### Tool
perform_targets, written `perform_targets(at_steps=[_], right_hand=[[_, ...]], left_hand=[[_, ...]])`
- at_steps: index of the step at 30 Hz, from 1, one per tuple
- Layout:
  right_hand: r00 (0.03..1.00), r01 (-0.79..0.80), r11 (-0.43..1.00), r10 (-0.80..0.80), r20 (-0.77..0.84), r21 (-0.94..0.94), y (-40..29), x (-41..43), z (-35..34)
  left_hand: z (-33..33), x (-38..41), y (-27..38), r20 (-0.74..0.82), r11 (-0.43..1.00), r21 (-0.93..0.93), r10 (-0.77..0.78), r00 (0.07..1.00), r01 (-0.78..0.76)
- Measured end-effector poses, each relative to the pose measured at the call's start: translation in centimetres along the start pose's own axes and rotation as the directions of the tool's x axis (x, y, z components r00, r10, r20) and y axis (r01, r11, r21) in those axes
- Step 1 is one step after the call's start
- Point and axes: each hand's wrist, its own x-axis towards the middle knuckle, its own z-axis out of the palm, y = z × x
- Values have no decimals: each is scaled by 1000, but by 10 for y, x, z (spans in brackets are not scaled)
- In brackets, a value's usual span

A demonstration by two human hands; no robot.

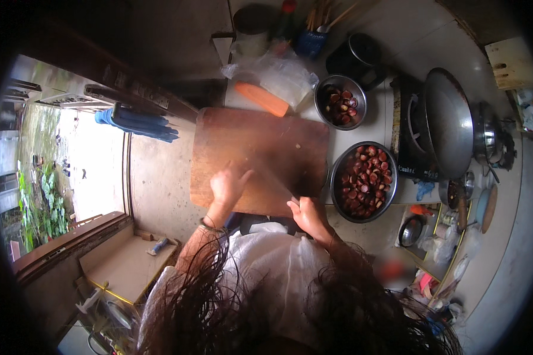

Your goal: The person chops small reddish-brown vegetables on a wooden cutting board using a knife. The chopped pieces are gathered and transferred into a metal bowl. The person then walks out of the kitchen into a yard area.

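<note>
A wooden cutting board point(222, 128) lies in front of me, its middle blurred. My right hand point(310, 216) grips a knife at the board's near right edge. The knife's blade point(275, 182) slants up and left across the board and is smeared by blur. Over the near left part of the board is my left hand point(226, 185), thumb towards the blade; its fingertips are too blurred to show whether they pinch anything. Small pale bits dot the wood. Reddish-brown chestnuts point(365, 179) fill a large metal bowl point(333, 195) right of the board, and fewer lie in a smaller metal bowl point(318, 113).
Beyond the board lie a long orange object point(262, 98) and a clear plastic bag point(288, 73). A black kettle point(355, 55) stands behind the small bowl. Farther right, a wok point(451, 124) tilts over a portable stove point(411, 133). Blue cloth point(137, 124) hangs by the window.
</note>
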Motion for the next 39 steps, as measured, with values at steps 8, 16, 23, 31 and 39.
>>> perform_targets(at_steps=[8,16,23,31,39], right_hand=[[991,3,990,16,135,-141,-24,14,-16],[991,51,979,-26,128,-195,-36,23,-19],[973,42,961,23,229,-272,-46,24,-35],[965,52,954,27,259,-295,-53,24,-41],[957,24,947,71,283,-320,-53,27,-33]], left_hand=[[11,-20,-8,-104,995,-4,-100,990,100],[12,-10,-22,115,995,-84,-40,993,49],[10,-15,-15,121,996,-80,-18,992,28],[5,-10,-15,164,997,-73,49,985,-38],[4,-5,-17,188,986,-127,127,974,-104]])
